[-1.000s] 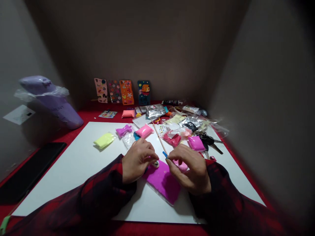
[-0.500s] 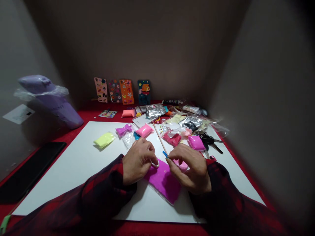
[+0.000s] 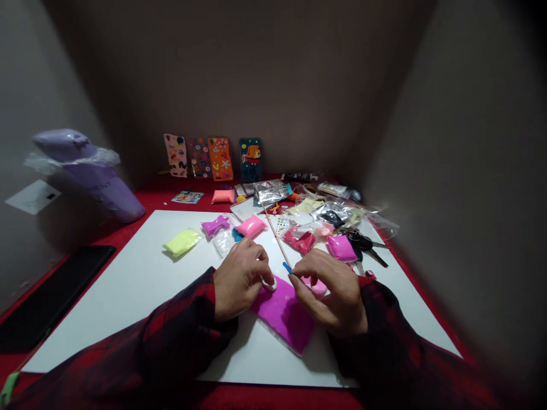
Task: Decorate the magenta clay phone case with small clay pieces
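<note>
A phone case (image 3: 284, 319) covered with magenta clay lies slanted on the white board, partly under both hands. My left hand (image 3: 241, 280) is closed at its upper left end, thumb and fingertips pinched on a small white curved piece (image 3: 272, 284) that touches the magenta surface. The fingers hide part of that piece. Between the thumb and forefinger of my right hand (image 3: 331, 287) is a small blue strip (image 3: 287, 267), held just above the case's upper edge. Behind the right fingers sits a pink lump of clay (image 3: 317, 288), partly covered by them.
A thin wooden stick (image 3: 277, 238) lies beyond the hands. Around it are clay packets in pink (image 3: 252, 226), yellow (image 3: 182, 244) and magenta (image 3: 341, 248), plus keys (image 3: 363, 242). Decorated phone cases (image 3: 220, 159) lean on the back wall. A purple inflated object (image 3: 98, 182) stands left.
My left fingertips have shifted very slightly over the white curved piece. My right hand keeps its pinch on the blue strip, and the case stays where it was.
</note>
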Demonstrator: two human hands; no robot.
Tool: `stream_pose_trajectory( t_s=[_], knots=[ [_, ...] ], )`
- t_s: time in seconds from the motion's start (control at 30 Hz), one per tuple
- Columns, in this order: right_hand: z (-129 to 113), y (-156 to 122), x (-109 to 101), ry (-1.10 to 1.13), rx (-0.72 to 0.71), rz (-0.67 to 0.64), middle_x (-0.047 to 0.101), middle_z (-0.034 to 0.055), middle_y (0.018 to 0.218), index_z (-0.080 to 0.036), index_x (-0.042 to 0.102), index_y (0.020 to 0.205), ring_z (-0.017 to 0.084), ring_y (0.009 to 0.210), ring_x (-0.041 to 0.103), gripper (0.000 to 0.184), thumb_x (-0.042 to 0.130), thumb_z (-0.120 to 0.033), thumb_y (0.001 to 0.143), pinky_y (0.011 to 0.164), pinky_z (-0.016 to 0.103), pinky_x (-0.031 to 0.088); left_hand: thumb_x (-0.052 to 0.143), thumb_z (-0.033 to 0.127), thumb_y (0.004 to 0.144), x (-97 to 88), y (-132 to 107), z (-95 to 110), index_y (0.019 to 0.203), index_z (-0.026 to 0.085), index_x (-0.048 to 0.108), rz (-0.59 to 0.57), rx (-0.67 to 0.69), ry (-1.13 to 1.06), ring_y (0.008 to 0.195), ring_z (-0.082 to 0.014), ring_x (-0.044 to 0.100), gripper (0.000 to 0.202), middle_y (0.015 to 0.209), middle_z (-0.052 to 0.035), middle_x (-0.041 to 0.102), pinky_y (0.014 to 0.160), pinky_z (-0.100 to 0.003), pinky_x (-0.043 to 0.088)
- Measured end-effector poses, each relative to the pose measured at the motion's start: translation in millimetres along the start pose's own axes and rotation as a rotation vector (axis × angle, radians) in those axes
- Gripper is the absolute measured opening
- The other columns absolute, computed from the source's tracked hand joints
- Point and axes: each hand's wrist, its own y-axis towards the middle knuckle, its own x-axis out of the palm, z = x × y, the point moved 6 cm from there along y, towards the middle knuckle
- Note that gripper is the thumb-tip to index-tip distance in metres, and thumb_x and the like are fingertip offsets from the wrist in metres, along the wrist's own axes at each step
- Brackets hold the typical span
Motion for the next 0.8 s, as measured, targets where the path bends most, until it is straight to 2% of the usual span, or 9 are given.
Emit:
stream_pose_trajectory(
  t_s=[0.2, 0.4, 0.6, 0.8],
  knots=[
    [0.4, -0.6, 0.3, 0.001, -0.003, -0.001, 0.054, 0.0026, 0.065, -0.016, 0.054, 0.078, 0.014, 0.063, 0.046, 0.01, 0.056, -0.006, 0.078, 0.057, 0.03, 0.036, 0.051, -0.01, 0.061, 1.7, -0.2, 0.0, 0.069, 0.017, 0.073, -0.027, -0.001, 0.028, 0.081, -0.0192, 0.044, 0.036, 0.075, -0.0047, 0.056, 0.072, -0.034, 0.034],
    [0.3, 0.4, -0.3, -0.011, 0.005, 0.002, 0.054, 0.0013, 0.065, -0.017, 0.055, 0.077, 0.014, 0.062, 0.046, 0.01, 0.054, -0.008, 0.079, 0.057, 0.03, 0.036, 0.049, -0.01, 0.064, -2.0, 0.1, 1.3, 0.068, 0.017, 0.071, -0.004, -0.02, 0.023, 0.08, -0.0185, 0.044, 0.035, 0.075, -0.0039, 0.056, 0.072, -0.034, 0.035],
    [-0.1, 0.2, -0.2, -0.016, 0.002, 0.001, 0.054, 0.0015, 0.065, -0.018, 0.055, 0.077, 0.014, 0.062, 0.047, 0.01, 0.054, -0.008, 0.079, 0.057, 0.03, 0.037, 0.049, -0.01, 0.062, 2.4, -1.1, 1.8, 0.069, 0.018, 0.072, -0.041, 0.004, 0.031, 0.082, -0.0192, 0.044, 0.037, 0.075, -0.0038, 0.056, 0.073, -0.034, 0.035],
    [0.1, 0.3, -0.2, -0.011, -0.003, 0.001, 0.055, 0.0024, 0.065, -0.017, 0.055, 0.078, 0.015, 0.062, 0.047, 0.01, 0.056, -0.007, 0.078, 0.057, 0.03, 0.037, 0.05, -0.008, 0.065, -0.1, -0.2, 0.2, 0.069, 0.018, 0.072, -0.019, -0.016, 0.042, 0.082, -0.0194, 0.044, 0.035, 0.076, -0.0048, 0.056, 0.072, -0.035, 0.034]
  ],
)
